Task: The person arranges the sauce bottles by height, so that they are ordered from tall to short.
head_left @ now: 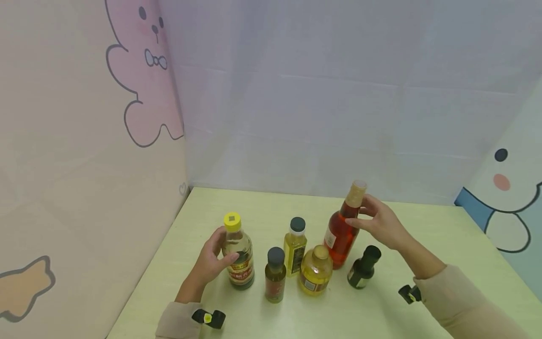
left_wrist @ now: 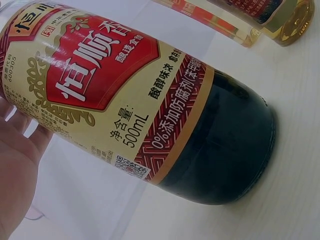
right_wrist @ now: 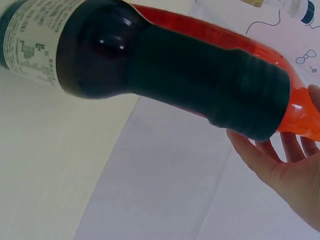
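Now the left hand (head_left: 210,260) grips the yellow-capped bottle (head_left: 240,269) on the left, while the right hand (head_left: 384,225) holds the red bottle (head_left: 340,235) around its upper part, far right on the table (head_left: 322,320).

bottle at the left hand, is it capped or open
Capped: in the head view, the yellow cap sits on top of the bottle. Whether it is screwed tight, I cannot tell.
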Tool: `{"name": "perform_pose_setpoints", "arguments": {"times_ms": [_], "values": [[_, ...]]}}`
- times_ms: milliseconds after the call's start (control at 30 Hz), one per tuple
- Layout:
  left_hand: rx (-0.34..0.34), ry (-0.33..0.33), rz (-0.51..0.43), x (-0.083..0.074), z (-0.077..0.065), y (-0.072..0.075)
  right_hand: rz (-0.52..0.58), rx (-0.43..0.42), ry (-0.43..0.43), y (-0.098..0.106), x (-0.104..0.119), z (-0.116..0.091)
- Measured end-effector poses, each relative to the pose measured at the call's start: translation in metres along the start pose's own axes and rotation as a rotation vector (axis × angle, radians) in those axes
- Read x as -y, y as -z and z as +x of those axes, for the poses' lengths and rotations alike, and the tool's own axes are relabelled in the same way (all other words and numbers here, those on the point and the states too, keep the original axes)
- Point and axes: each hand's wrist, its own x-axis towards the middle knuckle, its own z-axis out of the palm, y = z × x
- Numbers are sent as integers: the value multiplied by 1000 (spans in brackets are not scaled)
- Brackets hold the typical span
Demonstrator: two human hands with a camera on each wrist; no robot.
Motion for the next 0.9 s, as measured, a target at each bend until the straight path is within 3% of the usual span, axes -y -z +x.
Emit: {"name": "perform_pose_setpoints", "arguments": {"times_ms": [900], "values": [[12,-13,-12,-3,0,0,28,-1,-50,-9,5,30]]}}
